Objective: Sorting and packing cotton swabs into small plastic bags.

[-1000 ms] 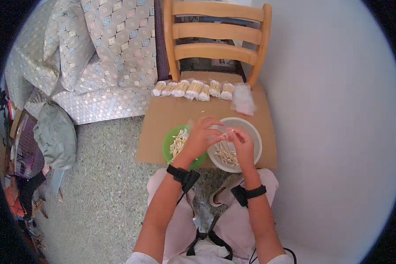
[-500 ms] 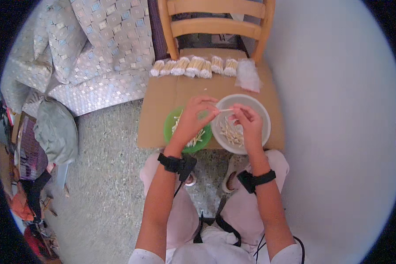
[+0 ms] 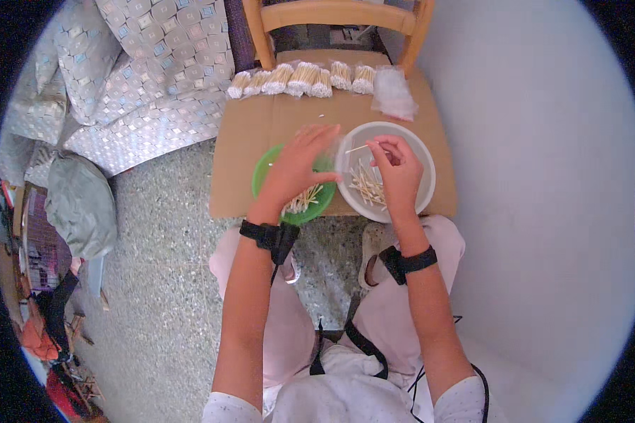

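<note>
Pinched in my right hand (image 3: 400,167) is one cotton swab (image 3: 358,149), its free end pointing left over the white bowl (image 3: 426,201). Loose cotton swabs (image 3: 365,185) lie in a heap at the bottom of that bowl. My left hand (image 3: 300,166), fingers apart and slightly blurred, hovers over the green bowl (image 3: 259,176) and hides much of it. More swabs (image 3: 305,201) show inside the green bowl below my palm. The two bowls stand side by side on a cardboard-covered chair seat (image 3: 233,141).
Several bagged bundles of cotton swabs (image 3: 303,77) line the back of the seat, with clear plastic bags (image 3: 395,93) at their right end. The wooden chair back (image 3: 339,14) rises behind. A pale wall (image 3: 536,211) stands at right; patterned cushions (image 3: 169,49) are at left.
My left hand has let go of the swab and moved left, its fingers opening. The right hand keeps the swab over the white bowl. The whole view has shifted slightly.
</note>
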Available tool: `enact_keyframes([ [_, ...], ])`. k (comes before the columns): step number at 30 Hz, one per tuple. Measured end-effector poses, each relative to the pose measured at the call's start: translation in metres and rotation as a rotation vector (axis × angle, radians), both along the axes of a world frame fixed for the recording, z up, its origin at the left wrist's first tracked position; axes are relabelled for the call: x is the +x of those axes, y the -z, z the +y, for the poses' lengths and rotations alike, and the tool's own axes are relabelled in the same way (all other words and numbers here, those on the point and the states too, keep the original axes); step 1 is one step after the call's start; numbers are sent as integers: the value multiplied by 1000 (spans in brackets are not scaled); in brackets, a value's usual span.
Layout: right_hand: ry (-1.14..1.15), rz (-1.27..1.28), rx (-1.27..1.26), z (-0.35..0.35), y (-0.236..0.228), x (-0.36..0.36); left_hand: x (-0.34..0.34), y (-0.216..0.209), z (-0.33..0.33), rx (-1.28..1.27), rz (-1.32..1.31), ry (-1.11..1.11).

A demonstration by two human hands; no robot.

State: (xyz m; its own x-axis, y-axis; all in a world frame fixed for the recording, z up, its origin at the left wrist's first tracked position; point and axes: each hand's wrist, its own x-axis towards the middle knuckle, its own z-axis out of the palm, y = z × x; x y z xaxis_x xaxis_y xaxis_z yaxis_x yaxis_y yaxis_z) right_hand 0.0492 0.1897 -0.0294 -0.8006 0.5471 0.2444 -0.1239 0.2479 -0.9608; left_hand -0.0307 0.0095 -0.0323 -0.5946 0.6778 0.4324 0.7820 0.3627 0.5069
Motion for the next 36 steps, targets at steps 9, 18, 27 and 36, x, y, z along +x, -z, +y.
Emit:
enact_keyframes([
  [9,62,-5,-45,14,8,4,-5,8,0,-103,-60,-40],
  [18,-140,2,-235,16,11,4,11,-9,5,5,-33,-110],
  [27,-265,25,-279,15,11,2,22,-13,13,119,-56,-176],
  [36,-381,-124,-124,4,10,10,21,-24,12,83,-108,-60],
])
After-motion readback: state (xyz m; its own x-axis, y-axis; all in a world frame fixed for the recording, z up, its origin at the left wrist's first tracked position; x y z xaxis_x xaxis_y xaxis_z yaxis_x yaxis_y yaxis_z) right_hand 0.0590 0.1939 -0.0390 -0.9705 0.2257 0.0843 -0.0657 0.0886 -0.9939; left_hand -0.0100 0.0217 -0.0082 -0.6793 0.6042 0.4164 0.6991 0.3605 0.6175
